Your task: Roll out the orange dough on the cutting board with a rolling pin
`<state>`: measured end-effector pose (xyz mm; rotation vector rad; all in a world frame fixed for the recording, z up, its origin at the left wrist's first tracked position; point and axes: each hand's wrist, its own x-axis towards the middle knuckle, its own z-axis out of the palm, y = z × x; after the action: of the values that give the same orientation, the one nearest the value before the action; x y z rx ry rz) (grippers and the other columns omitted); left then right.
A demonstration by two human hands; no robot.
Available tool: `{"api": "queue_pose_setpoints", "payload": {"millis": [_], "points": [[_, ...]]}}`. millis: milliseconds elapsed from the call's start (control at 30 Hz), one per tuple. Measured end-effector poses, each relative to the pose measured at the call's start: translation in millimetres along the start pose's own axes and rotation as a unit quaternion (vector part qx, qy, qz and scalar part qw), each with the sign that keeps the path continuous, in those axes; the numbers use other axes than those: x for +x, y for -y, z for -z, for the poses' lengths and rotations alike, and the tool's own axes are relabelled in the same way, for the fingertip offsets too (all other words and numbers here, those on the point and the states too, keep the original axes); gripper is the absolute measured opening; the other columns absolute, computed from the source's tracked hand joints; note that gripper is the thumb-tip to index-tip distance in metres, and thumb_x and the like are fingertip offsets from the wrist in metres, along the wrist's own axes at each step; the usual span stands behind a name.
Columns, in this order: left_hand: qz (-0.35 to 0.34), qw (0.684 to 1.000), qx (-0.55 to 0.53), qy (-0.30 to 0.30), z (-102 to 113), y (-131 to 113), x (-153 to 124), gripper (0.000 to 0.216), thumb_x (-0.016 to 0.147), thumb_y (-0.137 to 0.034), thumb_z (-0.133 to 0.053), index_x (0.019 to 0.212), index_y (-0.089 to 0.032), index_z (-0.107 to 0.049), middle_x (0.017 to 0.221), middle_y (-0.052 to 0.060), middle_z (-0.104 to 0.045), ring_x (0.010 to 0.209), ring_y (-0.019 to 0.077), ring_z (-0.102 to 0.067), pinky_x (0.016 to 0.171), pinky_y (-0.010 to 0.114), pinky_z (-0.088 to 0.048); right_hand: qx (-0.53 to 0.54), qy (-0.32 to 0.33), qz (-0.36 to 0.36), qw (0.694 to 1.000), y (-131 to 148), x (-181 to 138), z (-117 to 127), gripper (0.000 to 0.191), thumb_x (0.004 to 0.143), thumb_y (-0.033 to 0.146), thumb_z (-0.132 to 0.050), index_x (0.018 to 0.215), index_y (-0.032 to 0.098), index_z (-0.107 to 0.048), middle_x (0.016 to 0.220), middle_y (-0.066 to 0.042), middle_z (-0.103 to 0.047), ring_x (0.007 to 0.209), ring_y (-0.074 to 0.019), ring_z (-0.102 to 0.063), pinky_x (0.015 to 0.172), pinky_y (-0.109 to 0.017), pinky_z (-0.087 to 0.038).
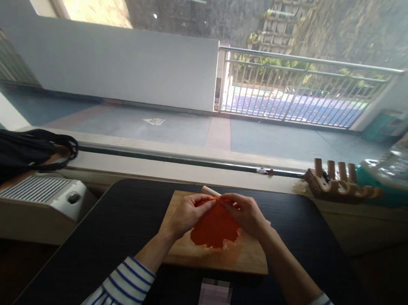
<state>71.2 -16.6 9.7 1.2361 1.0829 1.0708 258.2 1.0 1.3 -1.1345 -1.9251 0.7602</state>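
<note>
A flat orange sheet of dough (215,228) lies on a wooden board (244,258) on a dark table (122,233). My left hand (185,213) and my right hand (244,213) both pinch its far edge, fingers closed on it. A pale wooden rolling pin (210,191) shows just behind the fingers at the far edge of the board, mostly hidden. Both arms wear blue-and-white striped sleeves.
A window sill runs behind the table, with a wooden rack (336,182) at the right and a teal-and-white container (397,178) beyond it. A black bag (2,154) rests on a white heater (42,192) at the left. Outside are a balcony and railing.
</note>
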Motion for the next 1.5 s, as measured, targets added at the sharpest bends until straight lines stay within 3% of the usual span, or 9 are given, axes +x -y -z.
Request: {"api": "queue_pose_setpoints", "payload": {"millis": [300, 433, 533, 833, 1033, 1200, 1400, 1500], "points": [[-0.030, 0.998, 0.050, 0.012, 2.1, 0.1, -1.0, 0.027, 0.073, -0.041, -0.068, 0.085, -0.017, -0.071, 0.081, 0.003, -0.071, 0.072, 0.0153, -0.062, 0.063, 0.023, -0.047, -0.054, 0.037, 0.070, 0.995, 12.9, 0.7, 3.6, 0.020, 0.088, 0.028, -0.049, 0.090, 0.021, -0.068, 0.082, -0.003, -0.065, 0.074, -0.0139, -0.059, 0.069, -0.025, -0.044], [-0.010, 0.998, 0.047, 0.032, 3.1, -1.9, -1.6, 0.033, 0.072, -0.044, -0.068, 0.087, -0.015, -0.070, 0.080, 0.004, -0.070, 0.068, 0.0149, -0.061, 0.059, 0.023, -0.047, -0.053, 0.038, 0.048, 0.997, 13.5, 0.4, 5.2, 0.019, 0.087, 0.029, -0.052, 0.090, 0.020, -0.068, 0.081, -0.002, -0.067, 0.072, -0.0136, -0.059, 0.069, -0.025, -0.044], [-0.036, 0.997, 0.068, 0.024, 2.4, -1.6, -1.3, 0.032, 0.074, -0.044, -0.066, 0.084, -0.014, -0.070, 0.078, 0.004, -0.069, 0.068, 0.0147, -0.061, 0.059, 0.023, -0.046, -0.032, 0.045, 0.023, 0.998, 11.1, -0.1, 5.1, 0.018, 0.084, 0.033, -0.056, 0.091, 0.021, -0.068, 0.080, 0.000, -0.068, 0.070, -0.0130, -0.059, 0.065, -0.023, -0.044], [-0.067, 0.990, 0.123, -0.002, -2.9, -6.0, -1.6, 0.025, 0.075, -0.039, -0.065, 0.077, -0.015, -0.072, 0.073, 0.002, -0.069, 0.067, 0.0142, -0.059, 0.059, 0.022, -0.044, -0.029, -0.012, 0.060, 0.998, 10.3, -1.4, -1.6, 0.013, 0.085, 0.023, -0.053, 0.082, 0.020, -0.066, 0.079, -0.001, -0.066, 0.072, -0.0128, -0.059, 0.068, -0.024, -0.044], [-0.034, 0.998, 0.060, 0.008, -0.5, -2.0, -3.4, 0.030, 0.074, -0.041, -0.066, 0.086, -0.014, -0.069, 0.081, 0.004, -0.069, 0.072, 0.0148, -0.060, 0.063, 0.023, -0.046, -0.008, 0.014, -0.018, 1.000, 3.9, -1.1, 1.6, 0.024, 0.080, 0.038, -0.060, 0.095, 0.020, -0.068, 0.082, -0.001, -0.070, 0.071, -0.0146, -0.061, 0.063, -0.024, -0.046], [0.014, 0.997, 0.060, 0.052, 0.4, -3.3, -3.1, 0.035, 0.073, -0.044, -0.068, 0.088, -0.013, -0.069, 0.082, 0.006, -0.070, 0.073, 0.0160, -0.062, 0.062, 0.023, -0.047, 0.009, 0.041, -0.029, 0.999, 0.4, -2.5, 3.2, 0.023, 0.080, 0.037, -0.060, 0.092, 0.020, -0.070, 0.080, -0.001, -0.071, 0.069, -0.0145, -0.062, 0.064, -0.025, -0.048], [-0.012, 0.998, 0.026, 0.055, -0.1, -3.4, 0.2, 0.031, 0.072, -0.043, -0.069, 0.085, -0.015, -0.072, 0.080, 0.004, -0.071, 0.071, 0.0155, -0.063, 0.062, 0.024, -0.048, 0.071, 0.028, -0.034, 0.996, -2.6, -0.4, 1.2, 0.026, 0.077, 0.039, -0.063, 0.093, 0.019, -0.068, 0.083, -0.003, -0.070, 0.074, -0.0158, -0.063, 0.068, -0.026, -0.049], [-0.027, 0.999, 0.021, 0.027, -1.8, -3.1, -0.5, 0.027, 0.071, -0.040, -0.070, 0.081, -0.015, -0.071, 0.076, 0.003, -0.070, 0.068, 0.0146, -0.062, 0.060, 0.023, -0.048, 0.077, 0.037, -0.053, 0.995, -3.0, 0.0, 1.5, 0.027, 0.080, 0.041, -0.059, 0.089, 0.018, -0.069, 0.079, -0.003, -0.069, 0.072, -0.0156, -0.061, 0.065, -0.026, -0.048]]}}
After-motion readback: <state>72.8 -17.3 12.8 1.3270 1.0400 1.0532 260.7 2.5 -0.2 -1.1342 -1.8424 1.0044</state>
